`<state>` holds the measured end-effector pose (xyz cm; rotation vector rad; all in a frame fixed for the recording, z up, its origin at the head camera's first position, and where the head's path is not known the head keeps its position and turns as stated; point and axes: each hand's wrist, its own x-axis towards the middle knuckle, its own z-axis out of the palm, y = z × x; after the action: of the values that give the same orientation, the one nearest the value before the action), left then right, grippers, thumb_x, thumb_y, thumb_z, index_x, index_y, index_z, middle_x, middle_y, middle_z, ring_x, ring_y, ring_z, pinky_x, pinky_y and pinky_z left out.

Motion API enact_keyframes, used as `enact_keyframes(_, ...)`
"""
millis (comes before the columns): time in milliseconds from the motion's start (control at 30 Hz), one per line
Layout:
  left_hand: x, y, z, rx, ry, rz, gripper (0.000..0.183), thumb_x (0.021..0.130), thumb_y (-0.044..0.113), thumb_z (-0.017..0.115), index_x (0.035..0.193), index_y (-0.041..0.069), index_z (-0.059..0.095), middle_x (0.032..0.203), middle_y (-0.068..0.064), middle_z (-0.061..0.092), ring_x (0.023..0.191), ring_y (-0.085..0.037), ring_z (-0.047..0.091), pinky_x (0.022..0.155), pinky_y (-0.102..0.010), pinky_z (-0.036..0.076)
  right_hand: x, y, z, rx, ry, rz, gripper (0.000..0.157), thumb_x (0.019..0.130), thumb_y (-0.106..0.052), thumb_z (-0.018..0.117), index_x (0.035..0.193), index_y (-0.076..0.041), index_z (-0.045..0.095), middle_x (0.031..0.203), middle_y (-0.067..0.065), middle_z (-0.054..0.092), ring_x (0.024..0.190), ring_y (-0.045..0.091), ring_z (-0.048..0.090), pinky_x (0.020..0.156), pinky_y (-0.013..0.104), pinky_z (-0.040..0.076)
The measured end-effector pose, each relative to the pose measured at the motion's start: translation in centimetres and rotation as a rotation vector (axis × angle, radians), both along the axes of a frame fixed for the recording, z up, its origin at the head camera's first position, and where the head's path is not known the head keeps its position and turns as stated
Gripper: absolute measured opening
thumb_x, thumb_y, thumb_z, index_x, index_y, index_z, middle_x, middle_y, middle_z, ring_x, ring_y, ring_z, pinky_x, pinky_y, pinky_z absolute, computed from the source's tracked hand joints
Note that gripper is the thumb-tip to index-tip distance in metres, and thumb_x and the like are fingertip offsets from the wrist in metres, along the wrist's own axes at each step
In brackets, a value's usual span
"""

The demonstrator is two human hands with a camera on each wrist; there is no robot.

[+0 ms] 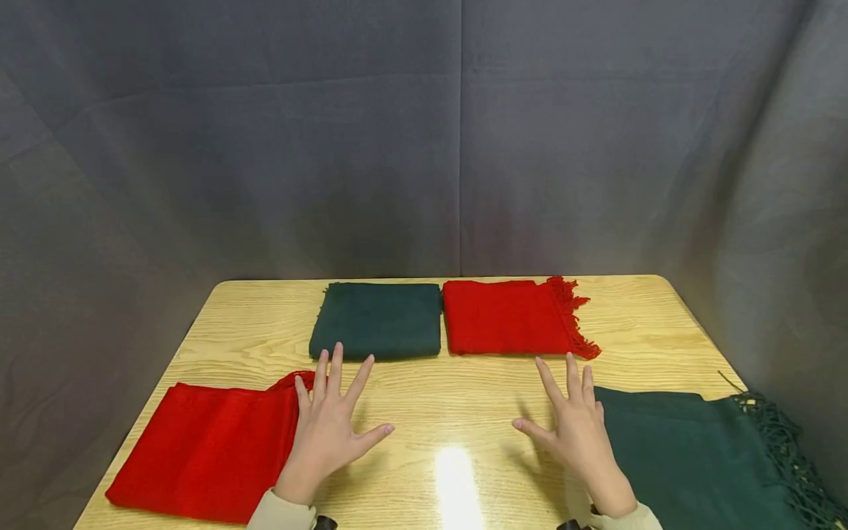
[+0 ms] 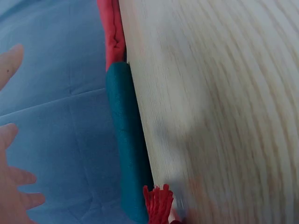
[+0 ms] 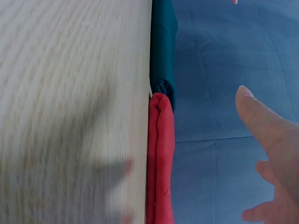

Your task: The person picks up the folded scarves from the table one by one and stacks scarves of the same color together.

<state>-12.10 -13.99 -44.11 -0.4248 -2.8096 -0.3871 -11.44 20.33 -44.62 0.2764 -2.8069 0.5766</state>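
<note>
My left hand (image 1: 327, 434) is spread over the table, fingers straight and apart, holding nothing. It overlaps the right edge of a folded red fringed cloth (image 1: 205, 449) at the near left. My right hand (image 1: 576, 434) is spread the same way, beside a dark green fringed cloth (image 1: 689, 456) at the near right. At the back lie a folded dark green cloth (image 1: 377, 320) and a folded red fringed cloth (image 1: 506, 316), side by side. Both wrist views show these back cloths edge-on, with the left fingers (image 2: 7, 135) and the right thumb (image 3: 261, 116) at the sides.
The light wooden table (image 1: 411, 412) has rounded back corners. Grey fabric (image 1: 424, 147) hangs behind it and along both sides. The near green cloth's fringe (image 1: 788, 442) reaches the table's right edge. A bright reflection falls at the front middle.
</note>
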Motion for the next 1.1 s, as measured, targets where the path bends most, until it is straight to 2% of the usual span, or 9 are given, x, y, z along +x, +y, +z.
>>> enact_keyframes(367, 0.0, -0.2, 0.1, -0.01, 0.031, 0.0, 0.1, 0.065, 0.062, 0.067, 0.146, 0.029, 0.018, 0.151, -0.014, 0.001, 0.134, -0.04, 0.002, 0.092, -0.072, 0.011, 0.0, -0.1, 0.1, -0.002, -0.002, 0.0, 0.096, 0.067, -0.046, 0.075, 0.145, -0.022, 0.024, 0.145, 0.028, 0.013, 0.127, 0.055, 0.011, 0.079, 0.075, 0.026)
enact_keyframes(533, -0.1, -0.5, 0.4, -0.001, 0.029, -0.004, 0.099, 0.067, 0.058, 0.068, 0.146, 0.029, 0.017, 0.151, -0.015, 0.003, 0.134, -0.039, 0.006, 0.093, -0.071, 0.014, -0.2, -0.1, 0.2, -0.003, 0.058, 0.032, 0.098, 0.065, -0.042, 0.079, 0.144, -0.018, 0.026, 0.141, 0.031, 0.021, 0.122, 0.058, 0.02, 0.076, 0.071, 0.034)
enact_keyframes(633, -0.1, -0.7, 0.8, 0.028, 0.021, -0.02, 0.097, 0.068, 0.054, 0.069, 0.146, 0.026, 0.019, 0.15, -0.016, 0.008, 0.133, -0.039, 0.01, 0.093, -0.07, 0.017, -0.3, -0.1, 0.3, -0.019, 0.092, 0.07, 0.098, 0.063, -0.039, 0.08, 0.143, -0.015, 0.028, 0.137, 0.033, 0.028, 0.119, 0.059, 0.027, 0.075, 0.069, 0.037)
enact_keyframes(833, -0.1, -1.2, 1.6, 0.096, 0.034, -0.057, 0.09, 0.07, 0.045, 0.072, 0.144, 0.019, 0.026, 0.147, -0.019, 0.018, 0.131, -0.04, 0.017, 0.094, -0.067, 0.02, -0.8, -0.3, 0.9, -0.073, 0.086, 0.12, 0.095, 0.066, -0.035, 0.08, 0.142, -0.01, 0.03, 0.13, 0.033, 0.039, 0.114, 0.053, 0.039, 0.08, 0.064, 0.038)
enact_keyframes(967, -0.4, -1.6, 2.0, 0.138, 0.054, -0.078, 0.084, 0.072, 0.039, 0.072, 0.141, 0.013, 0.032, 0.143, -0.02, 0.027, 0.129, -0.04, 0.023, 0.094, -0.065, 0.023, -1.2, -0.5, 1.4, -0.113, 0.069, 0.134, 0.09, 0.066, -0.032, 0.08, 0.138, -0.004, 0.035, 0.128, 0.029, 0.045, 0.11, 0.048, 0.046, 0.078, 0.06, 0.043)
enact_keyframes(1100, -0.6, -2.0, 2.5, 0.212, 0.043, -0.108, 0.076, 0.075, 0.03, 0.072, 0.138, 0.008, 0.036, 0.137, -0.018, 0.038, 0.125, -0.036, 0.032, 0.095, -0.058, 0.031, -1.5, -0.8, 1.8, -0.165, 0.012, 0.13, 0.081, 0.07, -0.03, 0.078, 0.135, -0.002, 0.039, 0.126, 0.024, 0.049, 0.109, 0.042, 0.05, 0.079, 0.056, 0.044)
